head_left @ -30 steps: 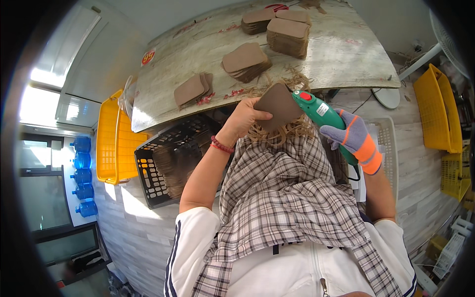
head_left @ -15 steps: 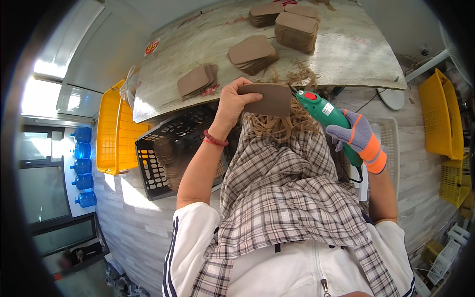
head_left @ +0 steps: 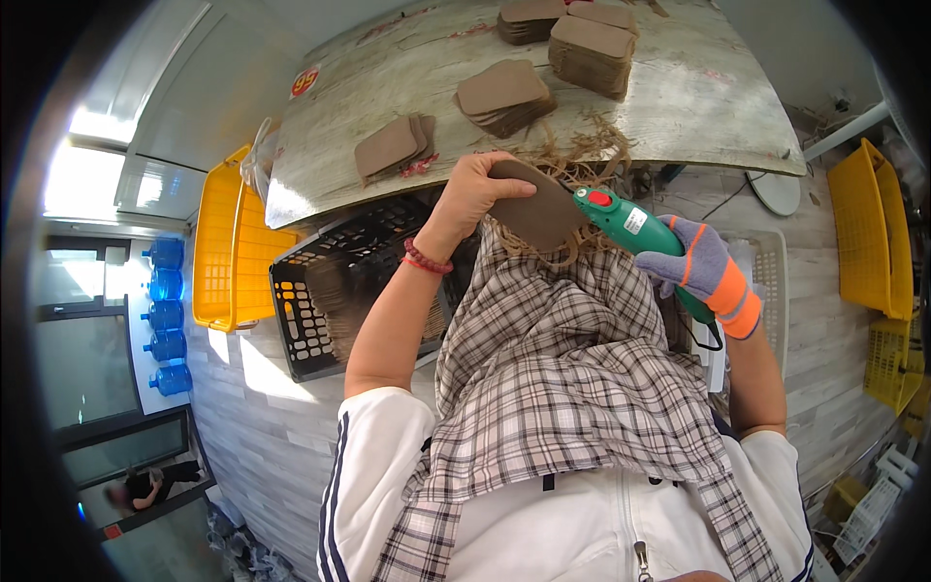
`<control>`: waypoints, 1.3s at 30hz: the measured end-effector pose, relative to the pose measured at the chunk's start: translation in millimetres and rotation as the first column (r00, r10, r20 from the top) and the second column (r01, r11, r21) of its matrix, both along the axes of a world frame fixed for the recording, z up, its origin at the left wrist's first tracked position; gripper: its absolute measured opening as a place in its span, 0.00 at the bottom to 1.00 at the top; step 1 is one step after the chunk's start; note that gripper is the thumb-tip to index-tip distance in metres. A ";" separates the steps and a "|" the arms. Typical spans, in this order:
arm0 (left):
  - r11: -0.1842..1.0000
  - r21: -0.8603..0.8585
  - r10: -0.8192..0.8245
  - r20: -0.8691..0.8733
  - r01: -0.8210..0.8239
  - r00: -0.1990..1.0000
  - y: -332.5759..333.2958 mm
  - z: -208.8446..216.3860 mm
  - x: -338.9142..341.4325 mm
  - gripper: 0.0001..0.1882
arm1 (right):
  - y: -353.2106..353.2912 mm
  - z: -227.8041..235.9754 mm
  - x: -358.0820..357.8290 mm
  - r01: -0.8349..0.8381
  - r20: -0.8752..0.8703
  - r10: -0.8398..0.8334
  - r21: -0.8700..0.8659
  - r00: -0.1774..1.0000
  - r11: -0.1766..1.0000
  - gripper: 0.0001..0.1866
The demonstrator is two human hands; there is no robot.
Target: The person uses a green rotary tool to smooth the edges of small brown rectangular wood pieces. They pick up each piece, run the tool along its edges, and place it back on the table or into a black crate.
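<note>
Beside the table (head_left: 698,116), the green tool (head_left: 654,233) slants forward-left, tip (head_left: 569,186) unclear.

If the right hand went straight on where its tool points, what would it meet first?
Probably the brown sheet in the left hand; the green tool in the right hand points at the sheet's edge, though depth is unclear.

Brown pad (head_left: 539,213) beside green tool (head_left: 637,229)

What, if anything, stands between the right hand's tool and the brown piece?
Nothing visible: the tool, in the right hand, has its tip right by the piece; the left hand grips the opposite side. Strips show behind, not between.
</note>
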State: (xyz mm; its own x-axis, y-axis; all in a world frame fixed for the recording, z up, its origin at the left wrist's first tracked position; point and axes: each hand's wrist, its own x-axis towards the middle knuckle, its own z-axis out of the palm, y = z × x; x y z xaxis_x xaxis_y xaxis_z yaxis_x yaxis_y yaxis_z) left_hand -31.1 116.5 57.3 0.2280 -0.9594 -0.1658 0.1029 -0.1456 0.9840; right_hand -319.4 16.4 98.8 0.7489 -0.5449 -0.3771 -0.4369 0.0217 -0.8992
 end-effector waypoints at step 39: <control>0.991 -0.086 0.107 0.970 -0.104 0.217 -97.1 -36.3 122.5 0.29 | 5.4 -42.9 1.9 0.271 0.088 -0.276 0.061 0.957 0.961 0.21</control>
